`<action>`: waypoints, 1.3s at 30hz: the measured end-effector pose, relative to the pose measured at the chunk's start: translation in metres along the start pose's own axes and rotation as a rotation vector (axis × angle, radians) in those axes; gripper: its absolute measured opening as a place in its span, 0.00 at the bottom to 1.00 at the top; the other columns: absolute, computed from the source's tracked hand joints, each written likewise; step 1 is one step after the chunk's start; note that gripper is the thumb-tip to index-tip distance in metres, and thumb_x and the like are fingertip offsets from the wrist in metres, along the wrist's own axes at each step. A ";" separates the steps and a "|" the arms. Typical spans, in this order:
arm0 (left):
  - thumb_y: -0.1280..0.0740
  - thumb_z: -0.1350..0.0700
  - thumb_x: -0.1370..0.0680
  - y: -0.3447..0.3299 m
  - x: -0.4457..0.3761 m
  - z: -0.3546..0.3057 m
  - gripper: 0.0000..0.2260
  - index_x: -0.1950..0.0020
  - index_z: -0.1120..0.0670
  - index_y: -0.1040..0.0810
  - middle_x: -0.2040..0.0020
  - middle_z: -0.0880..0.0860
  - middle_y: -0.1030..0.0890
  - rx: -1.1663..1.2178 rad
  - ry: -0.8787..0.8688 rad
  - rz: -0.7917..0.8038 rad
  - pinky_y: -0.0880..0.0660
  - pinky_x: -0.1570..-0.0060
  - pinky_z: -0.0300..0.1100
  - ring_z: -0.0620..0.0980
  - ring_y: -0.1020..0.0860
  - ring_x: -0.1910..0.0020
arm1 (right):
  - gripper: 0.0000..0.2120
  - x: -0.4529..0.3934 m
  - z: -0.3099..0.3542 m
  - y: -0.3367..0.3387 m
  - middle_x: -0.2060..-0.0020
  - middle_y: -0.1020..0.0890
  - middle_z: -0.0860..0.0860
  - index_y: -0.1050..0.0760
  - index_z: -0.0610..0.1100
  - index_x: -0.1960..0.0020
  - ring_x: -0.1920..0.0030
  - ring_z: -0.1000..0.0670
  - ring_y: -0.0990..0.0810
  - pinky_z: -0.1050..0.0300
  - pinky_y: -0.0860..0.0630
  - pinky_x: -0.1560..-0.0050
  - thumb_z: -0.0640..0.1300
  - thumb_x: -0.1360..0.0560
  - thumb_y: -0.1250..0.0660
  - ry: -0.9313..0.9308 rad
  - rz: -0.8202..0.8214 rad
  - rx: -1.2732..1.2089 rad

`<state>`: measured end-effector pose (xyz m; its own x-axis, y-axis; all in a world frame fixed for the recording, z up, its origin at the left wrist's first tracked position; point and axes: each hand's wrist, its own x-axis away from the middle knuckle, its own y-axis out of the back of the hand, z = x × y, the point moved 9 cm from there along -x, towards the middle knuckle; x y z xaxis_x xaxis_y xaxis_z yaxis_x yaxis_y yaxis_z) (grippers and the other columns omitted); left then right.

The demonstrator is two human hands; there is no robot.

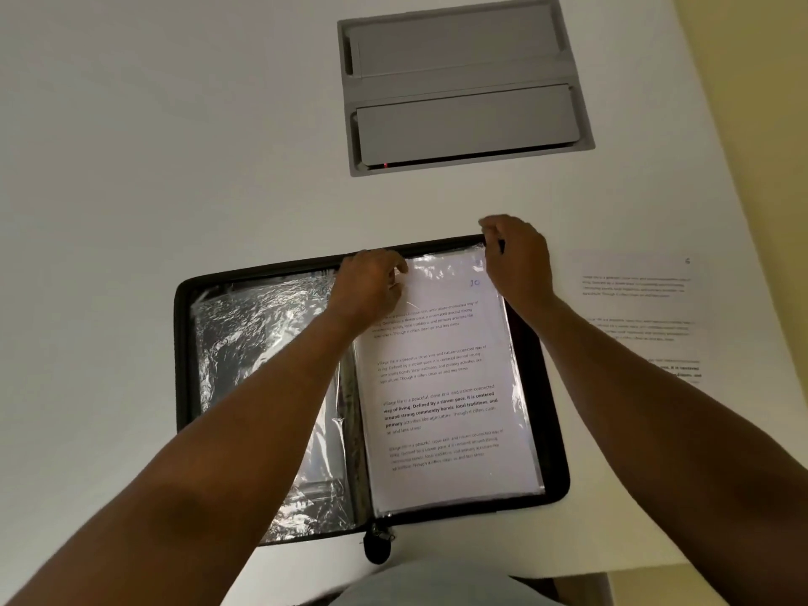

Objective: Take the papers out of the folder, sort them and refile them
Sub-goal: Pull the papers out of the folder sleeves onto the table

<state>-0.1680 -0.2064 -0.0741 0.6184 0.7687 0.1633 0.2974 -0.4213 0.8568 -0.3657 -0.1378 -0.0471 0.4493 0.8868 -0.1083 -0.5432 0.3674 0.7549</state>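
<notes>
L hand (371, 277) + R hand (516, 255) pinch sleeve top (441, 266) — folder (183, 343) open, loose sheet (638, 317) beside.

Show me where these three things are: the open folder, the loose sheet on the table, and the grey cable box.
open folder (552, 378), head view, black right border.
loose sheet (634, 317), head view, printed middle area.
grey cable box (463, 80), head view, centre bar between the two lids.

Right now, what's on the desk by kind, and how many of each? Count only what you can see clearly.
Zip folder, open: 1
Printed sheet in the folder's top sleeve: 1
Loose printed sheet on the desk, right of the folder: 1
Grey cable hatch set in the desk: 1
Total: 4
</notes>
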 end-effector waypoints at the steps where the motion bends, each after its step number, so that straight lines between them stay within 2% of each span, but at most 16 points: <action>1: 0.30 0.59 0.27 0.000 0.000 -0.001 0.08 0.49 0.52 0.20 0.58 0.46 0.22 0.006 -0.011 0.017 0.28 0.49 0.45 0.46 0.26 0.58 | 0.11 -0.006 0.009 -0.001 0.48 0.16 0.46 0.21 0.40 0.41 0.48 0.48 0.18 0.58 0.23 0.44 0.39 0.20 0.38 0.043 0.014 -0.029; 3: 0.30 0.59 0.27 0.001 0.001 -0.003 0.06 0.52 0.52 0.20 0.57 0.46 0.21 0.025 -0.026 0.037 0.25 0.49 0.47 0.47 0.24 0.58 | 0.11 -0.017 0.026 -0.009 0.50 0.16 0.47 0.21 0.42 0.41 0.52 0.51 0.17 0.56 0.21 0.47 0.40 0.21 0.37 0.079 0.131 -0.083; 5: 0.31 0.60 0.27 0.003 0.003 -0.006 0.04 0.55 0.52 0.22 0.58 0.46 0.20 0.056 -0.019 0.060 0.23 0.52 0.49 0.49 0.22 0.58 | 0.10 -0.024 0.046 -0.025 0.54 0.15 0.48 0.20 0.44 0.43 0.58 0.55 0.18 0.59 0.21 0.52 0.40 0.21 0.36 0.104 0.324 -0.105; 8: 0.33 0.62 0.27 0.001 0.005 -0.006 0.04 0.54 0.54 0.24 0.58 0.50 0.19 0.105 0.003 0.113 0.22 0.56 0.52 0.52 0.22 0.58 | 0.10 -0.024 0.072 -0.053 0.54 0.16 0.48 0.19 0.44 0.45 0.58 0.52 0.19 0.57 0.22 0.53 0.41 0.21 0.37 0.193 0.588 0.003; 10: 0.33 0.63 0.26 0.000 0.006 -0.005 0.08 0.48 0.53 0.24 0.58 0.50 0.20 0.146 0.004 0.136 0.21 0.55 0.51 0.51 0.21 0.58 | 0.10 -0.021 0.078 -0.070 0.51 0.16 0.47 0.19 0.44 0.45 0.55 0.49 0.20 0.54 0.24 0.51 0.40 0.21 0.38 0.203 0.733 0.121; 12: 0.32 0.63 0.25 0.001 0.009 -0.005 0.17 0.38 0.54 0.26 0.56 0.49 0.20 0.178 0.009 0.153 0.21 0.53 0.47 0.49 0.20 0.56 | 0.10 -0.021 0.075 -0.081 0.50 0.17 0.47 0.19 0.44 0.45 0.58 0.50 0.20 0.54 0.24 0.51 0.39 0.22 0.37 0.179 0.829 0.237; 13: 0.32 0.64 0.25 0.002 0.011 -0.005 0.19 0.35 0.54 0.27 0.55 0.49 0.19 0.188 0.012 0.148 0.21 0.52 0.46 0.48 0.20 0.55 | 0.09 -0.020 0.070 -0.085 0.50 0.17 0.47 0.20 0.44 0.46 0.62 0.52 0.20 0.54 0.23 0.52 0.38 0.22 0.36 0.152 0.874 0.290; 15: 0.32 0.63 0.25 0.005 0.013 -0.003 0.16 0.37 0.55 0.25 0.52 0.51 0.18 0.195 0.025 0.137 0.21 0.51 0.44 0.48 0.20 0.53 | 0.07 -0.018 0.063 -0.091 0.52 0.16 0.48 0.20 0.44 0.48 0.67 0.54 0.19 0.54 0.21 0.52 0.39 0.24 0.34 0.110 0.952 0.381; 17: 0.31 0.62 0.24 0.005 0.015 -0.002 0.10 0.43 0.56 0.20 0.49 0.51 0.18 0.183 0.028 0.141 0.24 0.53 0.37 0.46 0.20 0.52 | 0.08 -0.019 0.062 -0.093 0.53 0.17 0.48 0.20 0.44 0.48 0.69 0.54 0.20 0.54 0.22 0.52 0.44 0.26 0.29 0.146 0.968 0.502; 19: 0.31 0.63 0.25 0.004 0.017 -0.002 0.07 0.48 0.56 0.19 0.50 0.50 0.19 0.186 0.023 0.153 0.29 0.55 0.31 0.45 0.21 0.52 | 0.15 -0.020 0.064 -0.093 0.55 0.19 0.48 0.21 0.43 0.48 0.65 0.52 0.23 0.54 0.23 0.54 0.51 0.29 0.25 0.224 0.950 0.654; 22: 0.30 0.63 0.26 0.003 0.021 -0.003 0.07 0.48 0.56 0.20 0.50 0.51 0.19 0.188 0.011 0.153 0.30 0.54 0.32 0.44 0.23 0.52 | 0.20 -0.015 0.064 -0.092 0.60 0.25 0.50 0.26 0.45 0.50 0.57 0.48 0.25 0.54 0.30 0.57 0.56 0.33 0.24 0.285 0.986 0.834; 25: 0.30 0.62 0.25 0.002 0.022 -0.003 0.08 0.47 0.57 0.20 0.48 0.52 0.18 0.183 -0.006 0.137 0.30 0.53 0.32 0.42 0.24 0.52 | 0.19 -0.010 0.063 -0.092 0.65 0.31 0.51 0.28 0.45 0.49 0.56 0.48 0.27 0.53 0.31 0.55 0.53 0.31 0.24 0.271 1.021 0.911; 29: 0.31 0.62 0.25 0.003 0.023 -0.005 0.07 0.47 0.57 0.19 0.49 0.52 0.18 0.176 -0.027 0.117 0.26 0.52 0.37 0.46 0.22 0.52 | 0.16 -0.008 0.061 -0.095 0.61 0.30 0.50 0.26 0.44 0.40 0.56 0.48 0.28 0.53 0.31 0.55 0.47 0.26 0.30 0.279 0.999 0.932; 32: 0.31 0.62 0.24 0.001 0.023 -0.005 0.07 0.47 0.57 0.19 0.50 0.52 0.18 0.178 -0.032 0.122 0.28 0.53 0.36 0.45 0.22 0.53 | 0.16 -0.004 0.058 -0.099 0.56 0.26 0.49 0.26 0.45 0.41 0.56 0.48 0.26 0.53 0.31 0.55 0.48 0.26 0.29 0.263 1.030 0.880; 35: 0.31 0.62 0.24 0.002 0.022 -0.004 0.07 0.47 0.57 0.19 0.49 0.52 0.18 0.191 -0.028 0.109 0.27 0.52 0.36 0.47 0.21 0.51 | 0.17 -0.008 0.060 -0.102 0.56 0.25 0.49 0.24 0.44 0.42 0.55 0.48 0.26 0.53 0.30 0.56 0.51 0.27 0.28 0.241 1.033 0.815; 39: 0.32 0.62 0.24 0.008 0.021 -0.006 0.12 0.42 0.56 0.21 0.47 0.51 0.19 0.206 -0.025 0.061 0.25 0.49 0.40 0.47 0.21 0.49 | 0.18 -0.032 0.072 -0.091 0.49 0.21 0.48 0.21 0.43 0.45 0.52 0.48 0.26 0.51 0.25 0.50 0.53 0.28 0.27 0.231 1.028 0.729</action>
<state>-0.1568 -0.1904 -0.0610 0.6568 0.7278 0.1970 0.3998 -0.5577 0.7274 -0.2795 -0.2199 -0.0653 -0.1169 0.7251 0.6786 -0.0205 -0.6849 0.7283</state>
